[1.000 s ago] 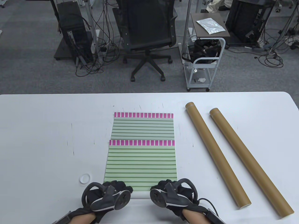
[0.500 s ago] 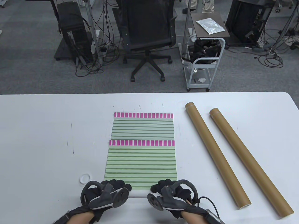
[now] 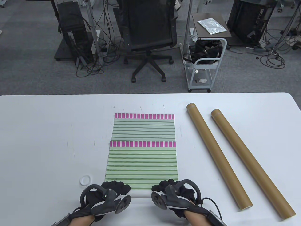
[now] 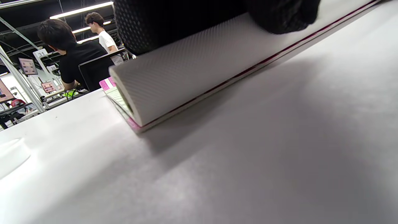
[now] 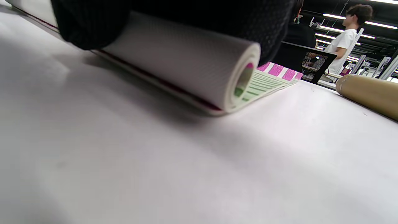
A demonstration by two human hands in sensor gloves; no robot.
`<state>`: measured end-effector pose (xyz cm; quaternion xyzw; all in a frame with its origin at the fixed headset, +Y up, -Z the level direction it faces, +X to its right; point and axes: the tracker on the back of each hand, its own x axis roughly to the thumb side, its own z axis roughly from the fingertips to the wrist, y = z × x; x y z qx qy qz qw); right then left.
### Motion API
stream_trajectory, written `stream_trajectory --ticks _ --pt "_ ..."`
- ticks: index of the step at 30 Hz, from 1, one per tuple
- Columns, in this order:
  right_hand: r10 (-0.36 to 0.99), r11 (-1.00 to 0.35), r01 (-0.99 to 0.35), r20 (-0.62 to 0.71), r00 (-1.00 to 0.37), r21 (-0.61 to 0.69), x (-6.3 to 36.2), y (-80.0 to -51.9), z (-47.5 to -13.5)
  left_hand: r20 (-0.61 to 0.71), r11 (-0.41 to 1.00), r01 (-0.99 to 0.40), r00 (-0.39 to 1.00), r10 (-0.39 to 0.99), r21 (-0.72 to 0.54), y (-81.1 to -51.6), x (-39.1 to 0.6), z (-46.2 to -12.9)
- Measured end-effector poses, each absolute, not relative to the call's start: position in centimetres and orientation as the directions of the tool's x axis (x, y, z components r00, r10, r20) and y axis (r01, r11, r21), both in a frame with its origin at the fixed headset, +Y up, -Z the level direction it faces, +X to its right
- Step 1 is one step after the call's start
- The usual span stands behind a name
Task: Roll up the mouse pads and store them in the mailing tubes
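At the bottom of the frame both hands, left hand point(image 3: 110, 188) and right hand point(image 3: 171, 187), curl around the near mouse pad point(image 3: 141, 164), whose rolled edge has crept slightly upward, so rolling has just begun.

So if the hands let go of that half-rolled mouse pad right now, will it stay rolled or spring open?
The mouse pad would probably uncurl: the right wrist view shows a loose roll with an open core. It looks soft and bendy, since the hands curled it easily. Its textured white backing may grip the table, so sliding seems unlikely.
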<state>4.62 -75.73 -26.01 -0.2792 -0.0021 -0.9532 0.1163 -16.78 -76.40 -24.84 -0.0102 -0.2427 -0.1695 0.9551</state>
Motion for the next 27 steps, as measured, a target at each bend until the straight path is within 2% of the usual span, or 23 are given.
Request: stream_trajectory --ticks 5,8,14,19,24,27 --pt "-0.144 -0.979 0.200 0.553 -0.820 0.041 4.5 -75.3 -25.6 0.493 0.953 0.302 0.826 -0.274 0.024 -76.2 -16.8 -24.6" --pt "-0.170 -0.976 0.217 0.541 -0.824 0.023 4.4 -75.3 -25.6 0.480 0.952 0.307 0.832 -0.279 0.021 -76.5 -16.8 -24.8" --pt "-0.203 -0.973 0.232 0.520 -0.830 -0.009 4.9 -75.6 -25.4 0.432 0.966 0.241 0.884 -0.178 -0.094 -76.7 -17.0 -25.8" --pt "-0.198 -0.975 0.223 0.522 -0.830 -0.014 4.5 -75.6 -25.9 0.424 0.955 0.291 0.873 -0.243 -0.052 -76.7 -16.9 -25.7" --pt "-0.171 -0.980 0.197 0.497 -0.851 0.000 4.8 -75.9 -26.2 0.436 0.971 0.235 0.879 -0.192 -0.046 -76.6 -17.3 -25.4" --pt "-0.137 -0.984 0.175 0.484 -0.864 0.035 5.1 -76.0 -26.7 0.459 0.957 0.290 0.847 -0.269 0.025 -76.5 -17.0 -25.0"
